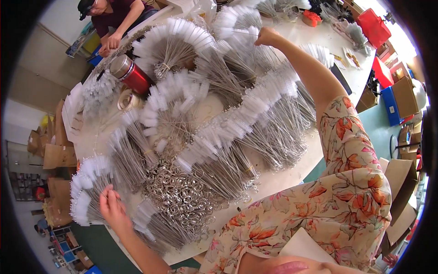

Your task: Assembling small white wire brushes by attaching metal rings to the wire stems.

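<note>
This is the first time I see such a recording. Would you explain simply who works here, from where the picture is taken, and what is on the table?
There is no machine: a person works with two bare hands. The picture comes from a fisheye camera on that person's head, looking down, so straight edges bend. On the table are many thin wire brushes with white bristles, a heap of metal rings and a red flask. The left hand is at the leftmost brushes; the right hand reaches toward the far ones. What each grip holds is too small to tell. Another person is at upper left.
</note>
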`<state>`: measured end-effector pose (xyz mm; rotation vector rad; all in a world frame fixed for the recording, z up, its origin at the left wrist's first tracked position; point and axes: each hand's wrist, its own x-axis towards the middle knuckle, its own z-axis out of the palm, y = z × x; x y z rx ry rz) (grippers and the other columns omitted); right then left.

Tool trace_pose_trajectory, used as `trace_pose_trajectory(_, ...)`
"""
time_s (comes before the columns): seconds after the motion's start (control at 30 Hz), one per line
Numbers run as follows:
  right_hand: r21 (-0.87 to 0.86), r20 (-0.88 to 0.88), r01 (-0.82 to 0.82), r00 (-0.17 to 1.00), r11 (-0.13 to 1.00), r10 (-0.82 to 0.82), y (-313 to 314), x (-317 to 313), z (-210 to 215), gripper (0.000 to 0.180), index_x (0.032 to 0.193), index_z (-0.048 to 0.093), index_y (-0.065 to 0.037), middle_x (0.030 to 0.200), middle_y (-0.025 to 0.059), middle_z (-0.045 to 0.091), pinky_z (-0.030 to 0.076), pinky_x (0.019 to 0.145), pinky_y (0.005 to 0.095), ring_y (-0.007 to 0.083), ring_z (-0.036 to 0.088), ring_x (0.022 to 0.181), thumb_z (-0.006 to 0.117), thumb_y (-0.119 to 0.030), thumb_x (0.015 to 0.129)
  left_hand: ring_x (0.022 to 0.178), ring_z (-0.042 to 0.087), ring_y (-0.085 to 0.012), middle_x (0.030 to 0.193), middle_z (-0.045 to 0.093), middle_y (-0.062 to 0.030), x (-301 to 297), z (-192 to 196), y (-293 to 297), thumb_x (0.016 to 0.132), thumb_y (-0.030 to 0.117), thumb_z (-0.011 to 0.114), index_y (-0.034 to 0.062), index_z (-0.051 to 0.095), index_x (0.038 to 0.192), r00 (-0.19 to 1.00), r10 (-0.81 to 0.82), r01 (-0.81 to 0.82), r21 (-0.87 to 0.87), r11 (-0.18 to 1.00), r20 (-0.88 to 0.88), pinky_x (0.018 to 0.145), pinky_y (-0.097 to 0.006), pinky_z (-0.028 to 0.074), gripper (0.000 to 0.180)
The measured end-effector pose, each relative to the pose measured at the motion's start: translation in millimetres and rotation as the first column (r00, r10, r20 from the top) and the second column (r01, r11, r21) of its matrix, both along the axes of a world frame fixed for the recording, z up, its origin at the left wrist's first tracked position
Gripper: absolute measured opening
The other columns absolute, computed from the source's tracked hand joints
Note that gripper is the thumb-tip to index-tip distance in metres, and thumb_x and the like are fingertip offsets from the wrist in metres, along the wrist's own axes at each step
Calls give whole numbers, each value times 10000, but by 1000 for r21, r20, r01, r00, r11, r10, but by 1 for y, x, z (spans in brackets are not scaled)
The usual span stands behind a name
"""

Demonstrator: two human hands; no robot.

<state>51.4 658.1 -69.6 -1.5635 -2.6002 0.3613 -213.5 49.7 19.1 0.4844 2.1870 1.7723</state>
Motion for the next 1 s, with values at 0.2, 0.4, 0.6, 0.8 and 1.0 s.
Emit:
trace_pose_trajectory(0.2,-51,-135,68,988,996,-74,-4,-6,-4,356,817,696,-60,779,127,666,489,705,367,257,640,770,688,-360,624,430,263,17,715,482,10,45,2,-59,902,124,507,5,544,1028,996,4,-3,-12,1000,86,367,-157,195,177)
trace_pose_trajectory(0.4,632,-558,167,775,757,295,1,-6,59,235,868,637,-93,711,78,616,474,621,351,227,594,635,536,-293,798,462,293,2,711,474,1,84,-17,-83,932,162,468,-10,524,1080,991,126,-125,27,992,-47,378,-155,224,234)
trace_pose_trajectory(0.6,186,-459,-493,721,850,519,-126,-58,95,210,972,636,-143,810,21,629,475,580,269,117,563,608,451,-191,884,473,302,-18,700,448,2,117,-30,-105,950,201,450,-19,566,1048,974,76,-108,144,984,214,387,-160,227,268)
trace_pose_trajectory(0.8,-25,220,-421,883,907,415,-205,-104,56,353,983,654,-164,1016,87,640,464,814,418,290,601,972,648,-310,662,460,314,-20,694,462,1,154,-55,-114,938,210,478,-21,582,995,951,55,-124,214,969,305,380,-165,220,260)
trace_pose_trajectory(1.0,-54,132,-332,932,942,336,-186,-103,35,430,1010,643,-119,1057,118,625,464,835,407,310,591,995,703,-294,621,465,320,-26,701,483,-10,192,-66,-140,933,151,478,-31,593,940,914,128,-233,240,942,385,378,-163,224,216)
